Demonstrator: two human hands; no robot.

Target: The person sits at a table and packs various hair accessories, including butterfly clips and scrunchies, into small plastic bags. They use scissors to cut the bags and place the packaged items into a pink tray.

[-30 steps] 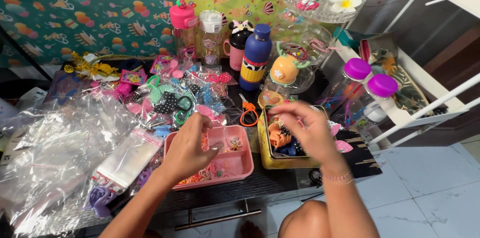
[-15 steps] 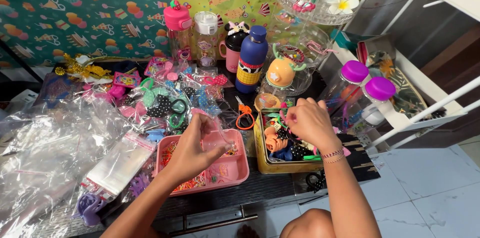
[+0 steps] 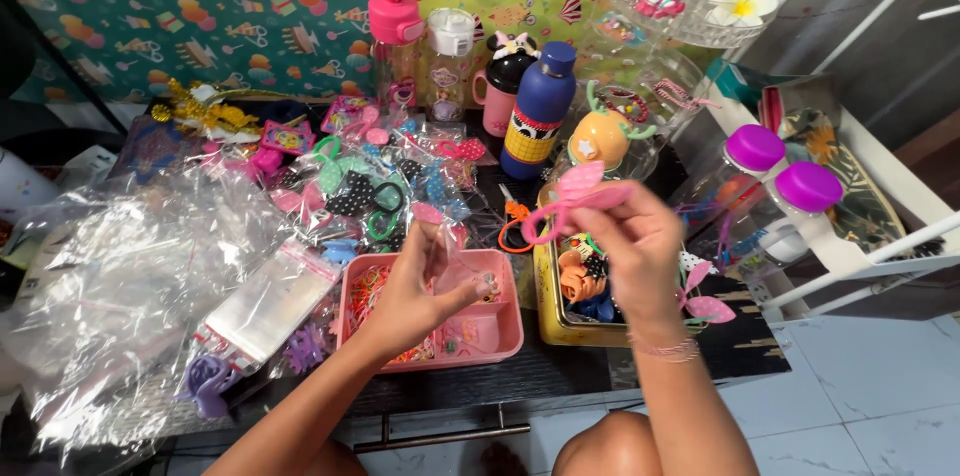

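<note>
Pink hair bow now lifted in right hand, above yellow tin

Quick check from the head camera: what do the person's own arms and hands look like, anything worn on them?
Both forearms are bare, with no sleeves in view and no gloves. The right hand has a thin pink beaded bracelet around its wrist. The left hand shows no bracelet, watch or ring that can be made out; its fingers are blurred, so small details cannot be told.
</note>
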